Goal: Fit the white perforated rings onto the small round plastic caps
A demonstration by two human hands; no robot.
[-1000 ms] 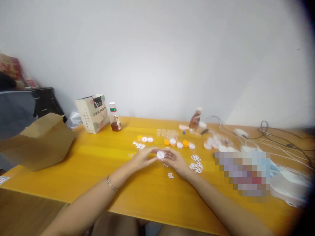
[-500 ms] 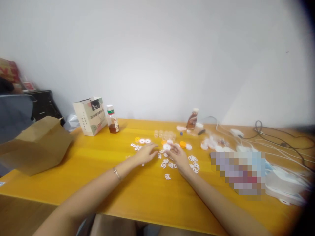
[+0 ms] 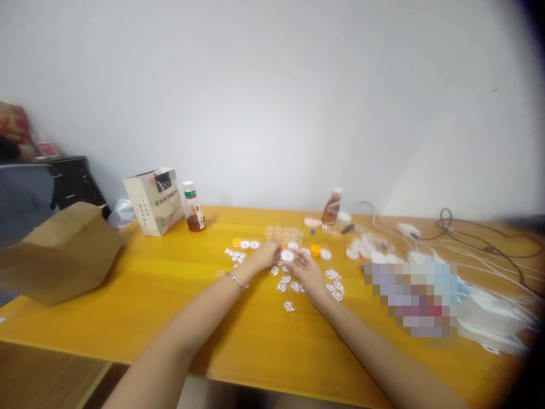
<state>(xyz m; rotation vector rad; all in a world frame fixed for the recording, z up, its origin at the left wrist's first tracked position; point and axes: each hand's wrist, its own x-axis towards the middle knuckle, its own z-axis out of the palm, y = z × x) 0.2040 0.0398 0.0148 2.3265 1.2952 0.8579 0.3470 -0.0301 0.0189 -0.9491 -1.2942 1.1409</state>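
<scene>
My right hand (image 3: 310, 275) pinches a white round disc (image 3: 288, 255), like a cap, between thumb and fingers above the table. My left hand (image 3: 268, 255) is at the disc's left edge with fingers curled together; anything in its fingertips is too small to make out. Below the hands lie several white openwork plastic pieces (image 3: 282, 284), with more of them (image 3: 336, 287) right of my right wrist. Small white parts (image 3: 235, 255) sit in rows left of my left hand. Beyond these are white rings (image 3: 254, 245), orange caps (image 3: 315, 250) and clear little cups (image 3: 278, 232).
A paper gift bag (image 3: 155, 201) and a bottle of dark liquid (image 3: 194, 210) stand at the back left. A brown paper bag (image 3: 63, 253) lies at the left edge. Back right are a brown bottle (image 3: 332, 207), cables (image 3: 477, 227) and plastic-wrapped items (image 3: 489, 318).
My left hand has moved right, from above the small parts to the disc, and its fingers have curled in. My right hand keeps the disc in nearly the same place.
</scene>
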